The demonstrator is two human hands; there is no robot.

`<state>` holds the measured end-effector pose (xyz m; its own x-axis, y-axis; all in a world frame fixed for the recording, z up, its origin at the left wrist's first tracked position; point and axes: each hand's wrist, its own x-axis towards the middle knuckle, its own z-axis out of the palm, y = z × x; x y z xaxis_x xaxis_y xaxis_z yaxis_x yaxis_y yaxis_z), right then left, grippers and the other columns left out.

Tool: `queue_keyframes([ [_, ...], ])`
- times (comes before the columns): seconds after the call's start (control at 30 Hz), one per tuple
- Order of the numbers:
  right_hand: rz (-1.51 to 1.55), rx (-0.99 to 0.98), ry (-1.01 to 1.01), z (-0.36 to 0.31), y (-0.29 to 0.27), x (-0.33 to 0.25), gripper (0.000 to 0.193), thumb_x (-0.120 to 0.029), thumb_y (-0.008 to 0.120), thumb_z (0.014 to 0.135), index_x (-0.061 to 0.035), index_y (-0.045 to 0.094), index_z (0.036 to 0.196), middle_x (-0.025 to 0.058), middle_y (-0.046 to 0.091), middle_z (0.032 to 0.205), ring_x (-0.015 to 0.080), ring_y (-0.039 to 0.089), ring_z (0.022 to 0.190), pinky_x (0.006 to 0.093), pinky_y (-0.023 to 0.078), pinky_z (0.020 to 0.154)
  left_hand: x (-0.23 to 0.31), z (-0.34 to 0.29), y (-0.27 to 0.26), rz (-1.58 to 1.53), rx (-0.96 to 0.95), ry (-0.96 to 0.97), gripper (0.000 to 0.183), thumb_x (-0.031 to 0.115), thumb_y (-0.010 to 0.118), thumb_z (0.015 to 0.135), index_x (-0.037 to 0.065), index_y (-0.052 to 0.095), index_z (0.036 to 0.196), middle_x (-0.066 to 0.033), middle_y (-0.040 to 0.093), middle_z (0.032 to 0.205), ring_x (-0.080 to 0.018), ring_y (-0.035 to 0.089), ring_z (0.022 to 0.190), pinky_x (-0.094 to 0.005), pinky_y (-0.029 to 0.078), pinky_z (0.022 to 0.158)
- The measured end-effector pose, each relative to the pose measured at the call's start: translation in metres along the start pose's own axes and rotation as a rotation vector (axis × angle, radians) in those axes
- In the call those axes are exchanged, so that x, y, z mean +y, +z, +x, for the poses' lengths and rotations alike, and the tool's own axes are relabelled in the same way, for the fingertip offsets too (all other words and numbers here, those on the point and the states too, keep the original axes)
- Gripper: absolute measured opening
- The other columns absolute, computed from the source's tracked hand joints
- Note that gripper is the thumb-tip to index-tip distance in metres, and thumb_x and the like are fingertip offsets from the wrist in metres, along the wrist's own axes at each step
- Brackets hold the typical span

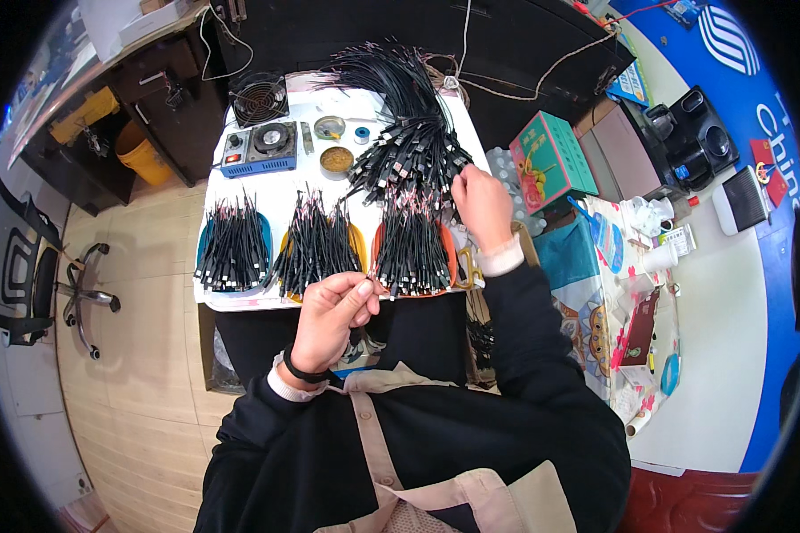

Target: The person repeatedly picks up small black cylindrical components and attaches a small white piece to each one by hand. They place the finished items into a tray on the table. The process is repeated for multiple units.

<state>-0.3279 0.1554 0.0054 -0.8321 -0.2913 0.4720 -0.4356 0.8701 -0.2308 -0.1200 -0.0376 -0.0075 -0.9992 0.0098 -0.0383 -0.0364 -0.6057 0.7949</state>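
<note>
My left hand (333, 315) is closed in a pinch at the front edge of the table, beside the orange tray (454, 258). A small, thin thing shows at its fingertips, too small to name. My right hand (486, 209) is at the right side of a large pile of black USB cables (409, 151). Its fingers are curled in on a cable at the pile's edge; their tips are partly hidden. Short black cables with bare reddish wire ends and metal plugs fill the orange tray, the yellow tray (359, 244) and the blue tray (268, 235).
On the white table (316, 186) stand a blue soldering device (260, 151), a small fan (260, 99), a round tin (336, 161), a metal dish (330, 128) and a solder spool (362, 135). A green carton (556, 160) and bottles stand at right; an office chair (36, 258) is left.
</note>
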Motion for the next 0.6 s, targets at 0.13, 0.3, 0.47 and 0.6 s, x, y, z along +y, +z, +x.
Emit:
queue_keyframes([
  [0.13,0.187,0.071,-0.047,-0.072,-0.054,-0.051,0.014,-0.014,0.065,0.086,-0.0052,0.059,0.077,0.0121,0.058,0.064,0.0307,0.06,0.058,0.0394,0.046,0.053,-0.001,0.011,0.006,-0.014,0.006,-0.138,0.018,0.011,0.048,0.102,-0.002,0.059,0.1,-0.017,0.065,0.107,-0.022,0.064,0.094,-0.0265,0.052,0.073],
  [0.3,0.246,-0.114,-0.381,-0.164,-0.086,-0.098,0.019,-0.007,0.07,0.073,-0.0076,0.052,0.068,0.0071,0.053,0.066,0.025,0.057,0.06,0.0369,0.046,0.052,0.004,0.052,0.013,-0.183,-0.094,-0.268,0.017,0.012,0.048,0.102,-0.002,0.058,0.099,-0.0161,0.059,0.124,-0.026,0.065,0.102,-0.0359,0.056,0.085],
  [0.47,0.569,-0.239,-0.268,-0.166,-0.072,-0.068,0.014,-0.012,0.066,0.08,-0.004,0.055,0.076,0.0107,0.056,0.069,0.026,0.058,0.062,0.0358,0.046,0.054,0.013,0.086,0.013,-0.072,-0.111,-0.204,0.018,0.015,0.049,0.102,0.001,0.059,0.098,-0.0084,0.065,0.098,-0.0044,0.04,0.058,-0.0203,0.037,0.056],
  [0.6,1.38,-0.437,0.517,-0.107,-0.048,-0.024,0.042,-0.036,0.039,0.105,-0.001,0.062,0.109,0.0048,0.068,0.09,0.005,0.049,0.063,0.018,0.036,0.053,0.004,0.048,0.022,0.001,-0.175,-0.177,0.02,0.014,0.049,0.102,-0.002,0.06,0.097,-0.0079,0.065,0.094,-0.0048,0.038,0.055,-0.0199,0.034,0.052],
])
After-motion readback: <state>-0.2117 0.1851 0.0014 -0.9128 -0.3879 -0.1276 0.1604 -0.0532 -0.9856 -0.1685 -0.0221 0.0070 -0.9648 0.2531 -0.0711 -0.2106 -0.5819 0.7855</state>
